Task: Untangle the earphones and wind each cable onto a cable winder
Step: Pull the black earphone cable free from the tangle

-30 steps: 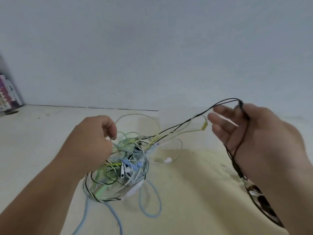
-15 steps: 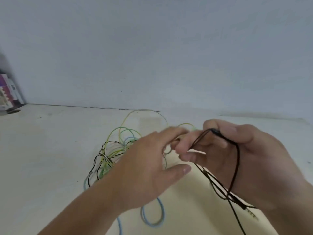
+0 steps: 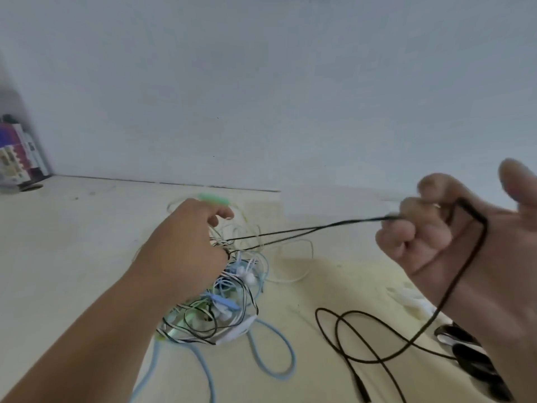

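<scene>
So the black earphone cable (image 3: 348, 221) is the one getting worked free here. It's pulled tight as a doubled strand running pretty much side to side, low at the left end and rising a bit to the right. The slack goes over the back of the right hand (image 3: 441, 245) and drops into loose loops on the table (image 3: 72, 257). That hand has its fingers curled around the cable with the thumb sticking up, so I'd say it's the pulling end. The left hand (image 3: 186, 251) is clamped on the top of the tangle of earphones (image 3: 220, 309), fingers hooked into the strands right where the black one comes out. My guess is it's holding the pile back so only that cable slides. A pale blue cable (image 3: 279, 370) loops out of the pile toward the camera. There are dark shapes (image 3: 470, 356) by the right wrist, but I can't tell what they are.
</scene>
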